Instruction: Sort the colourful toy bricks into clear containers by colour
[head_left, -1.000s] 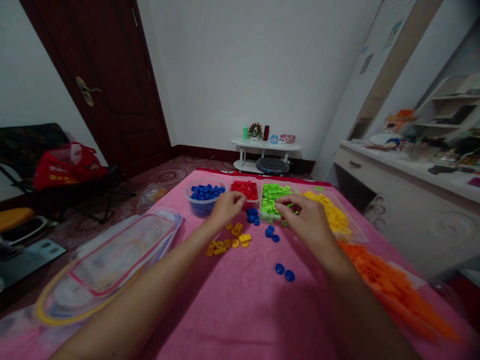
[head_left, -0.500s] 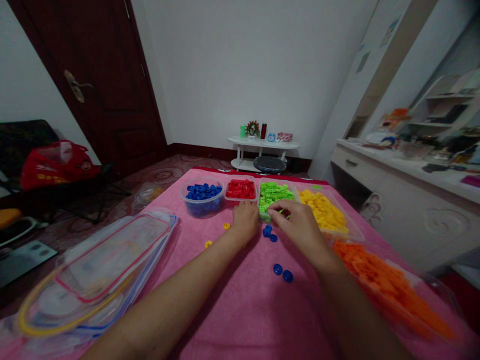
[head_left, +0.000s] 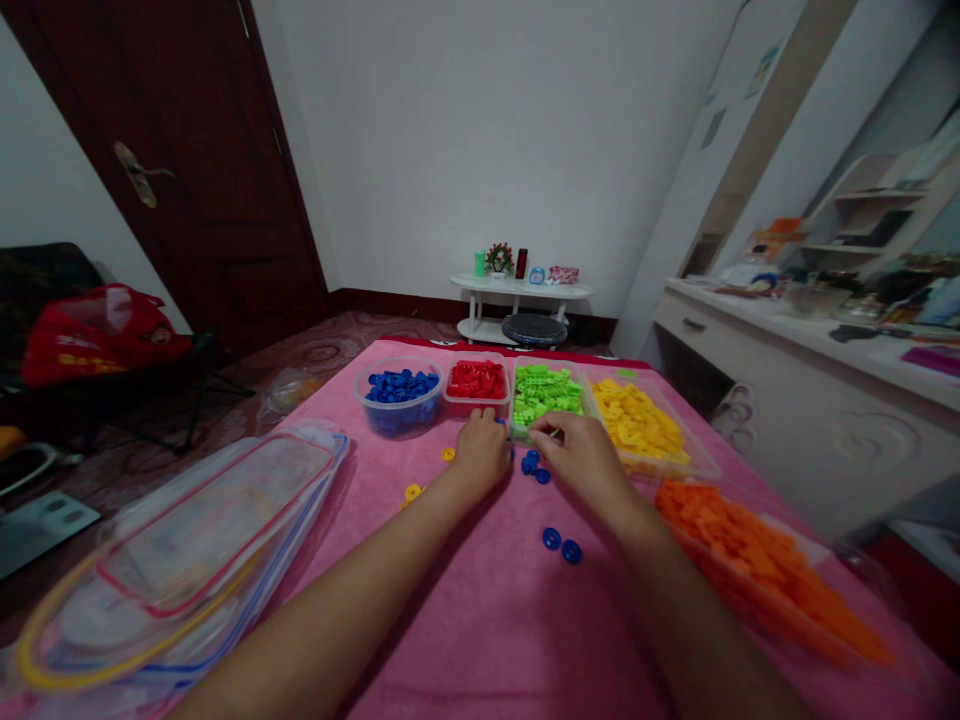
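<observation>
My left hand (head_left: 482, 455) rests low over the pink cloth, in front of the box of red pieces (head_left: 477, 380). Its fingers are curled, and whatever lies under them is hidden; bits of blue show along its right side. Thumb and forefinger of my right hand (head_left: 583, 452) pinch together at the front of the box of green blocks (head_left: 546, 390). A small light-green bit shows at those fingers, too small to name. Between the hands lies a little cluster of blue wheel-like pieces (head_left: 532, 463). Two blue round pieces (head_left: 561, 545) lie nearer me.
A round tub of blue pieces (head_left: 401, 395) stands left, yellow (head_left: 637, 420) and orange pieces (head_left: 765, 560) in boxes right. Yellow round pieces (head_left: 412, 493) lie left of my arm. Clear lids (head_left: 225, 530) are stacked at the left edge. A white cabinet (head_left: 795, 370) flanks the right.
My left hand has drawn back slightly from the red box, and blue bits now show beside it. My right hand stays pinched by the green box. The view has shifted slightly.
</observation>
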